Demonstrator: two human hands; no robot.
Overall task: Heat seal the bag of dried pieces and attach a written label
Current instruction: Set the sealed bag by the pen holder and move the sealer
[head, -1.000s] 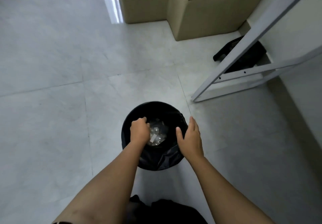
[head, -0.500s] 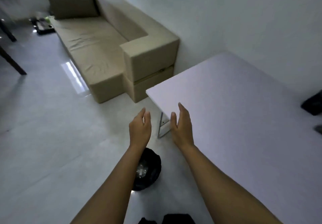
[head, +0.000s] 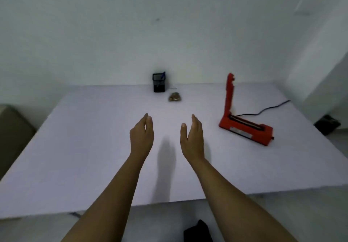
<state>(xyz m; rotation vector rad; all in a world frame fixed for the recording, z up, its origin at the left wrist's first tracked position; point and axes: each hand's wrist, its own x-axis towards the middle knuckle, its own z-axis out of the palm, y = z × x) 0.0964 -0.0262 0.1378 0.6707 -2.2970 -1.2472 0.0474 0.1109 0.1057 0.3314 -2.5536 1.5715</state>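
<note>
A small clear bag of brownish dried pieces lies near the back of the white table. To the right stands a red heat sealer with its arm raised upright. A black pen holder with a blue pen sits just behind and left of the bag, and a small white slip lies beside it. My left hand and my right hand hover over the table's middle, palms facing each other, fingers loose, holding nothing.
The sealer's black cable runs off to the right across the table. A dark object sits on the floor at the right edge. A beige sofa corner shows at the left. The wall lies right behind the table.
My view swung up from the black bin on the floor, past the sofa, to the table. Both hands left the bin and now float empty above the tabletop.
</note>
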